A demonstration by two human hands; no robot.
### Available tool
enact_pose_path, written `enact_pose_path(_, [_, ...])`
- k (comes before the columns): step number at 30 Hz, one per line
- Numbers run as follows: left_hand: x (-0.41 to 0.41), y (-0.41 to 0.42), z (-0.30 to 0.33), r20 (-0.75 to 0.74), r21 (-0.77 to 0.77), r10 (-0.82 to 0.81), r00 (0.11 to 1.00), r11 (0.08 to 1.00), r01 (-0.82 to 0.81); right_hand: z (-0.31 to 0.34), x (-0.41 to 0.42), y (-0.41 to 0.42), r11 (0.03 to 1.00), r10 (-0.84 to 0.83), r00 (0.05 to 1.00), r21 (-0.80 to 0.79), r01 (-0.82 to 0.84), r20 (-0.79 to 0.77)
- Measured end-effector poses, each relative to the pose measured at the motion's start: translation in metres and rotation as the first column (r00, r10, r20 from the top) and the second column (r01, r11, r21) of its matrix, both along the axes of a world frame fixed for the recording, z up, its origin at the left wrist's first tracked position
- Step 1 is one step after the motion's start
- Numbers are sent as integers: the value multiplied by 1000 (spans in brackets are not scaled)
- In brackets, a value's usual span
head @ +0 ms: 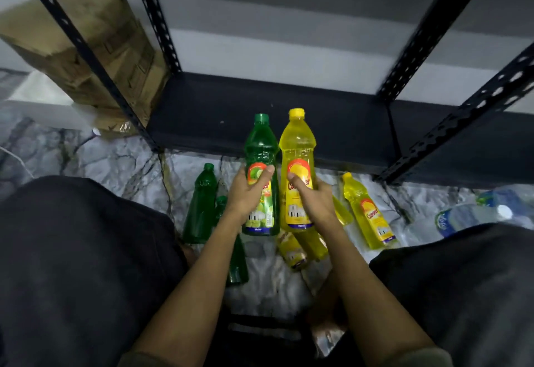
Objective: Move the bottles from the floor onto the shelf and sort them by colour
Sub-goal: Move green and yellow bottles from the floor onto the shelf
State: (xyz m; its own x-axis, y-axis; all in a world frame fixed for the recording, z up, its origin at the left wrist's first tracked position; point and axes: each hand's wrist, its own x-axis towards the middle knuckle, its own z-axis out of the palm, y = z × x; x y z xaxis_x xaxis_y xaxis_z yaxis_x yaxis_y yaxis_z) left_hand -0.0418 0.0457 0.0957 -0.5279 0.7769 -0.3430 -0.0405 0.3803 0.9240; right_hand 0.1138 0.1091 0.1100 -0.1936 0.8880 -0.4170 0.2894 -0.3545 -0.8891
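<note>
The left hand [245, 193] grips a labelled green plastic bottle [261, 176] and the right hand [313, 199] grips a labelled yellow plastic bottle [297, 170], both held side by side just in front of the black metal shelf [332, 124]. More green bottles [199, 207] and yellow bottles [370, 213] lie on the marbled floor [115, 158] before that shelf.

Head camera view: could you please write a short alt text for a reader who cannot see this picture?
Seen from above, a person's left hand holds a green bottle and the right hand a yellow bottle, both raised before an empty black shelf. More green bottles, yellow bottles and clear water bottles lie on the marble floor.
</note>
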Motion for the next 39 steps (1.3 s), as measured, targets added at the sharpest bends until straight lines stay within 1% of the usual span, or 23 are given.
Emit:
enact_pose_path(3, [10,9,38,-70,58,-37,997,997,41,50,8,8,992,6,998,123,1,-61])
enact_pose_path(5, [15,15,63,-106,107,-33,994,993,44,81,14,12,984,17,994,181,2,-104])
enact_pose_path(9, [18,33,116,-115,236,-20,993,971,47,130,24,21,968,20,985,250,24,-171])
enact_pose_path(12, [17,51,164,-129,336,-23,991,939,66,168,28,29,945,6,977,321,64,-211])
enact_pose_path(16, [20,74,236,-191,479,-56,980,866,143,228,31,46,890,-4,951,433,144,-309])
enact_pose_path(20, [28,101,312,-269,591,-41,962,782,199,297,35,70,801,35,936,570,184,-351])
enact_pose_path(23, [35,122,367,-309,666,11,951,716,209,348,40,92,692,50,931,685,228,-361])
enact_pose_path(27, [46,157,423,-355,748,108,928,629,213,399,45,123,527,6,918,781,335,-397])
enact_pose_path(29, [54,177,442,-378,770,174,909,604,205,417,48,142,466,-23,918,808,360,-396])
enact_pose_path(30, [59,188,450,-389,777,198,900,596,204,423,50,153,453,-32,920,815,362,-391])
enact_pose_path(32, [66,209,458,-405,775,206,891,594,215,431,54,175,457,-33,929,821,341,-368])
enact_pose_path(36, [74,249,456,-428,739,150,891,626,249,427,66,214,494,-18,948,822,284,-317])
enact_pose_path(39, [77,276,452,-434,724,123,893,637,264,421,73,239,525,2,950,809,265,-312])
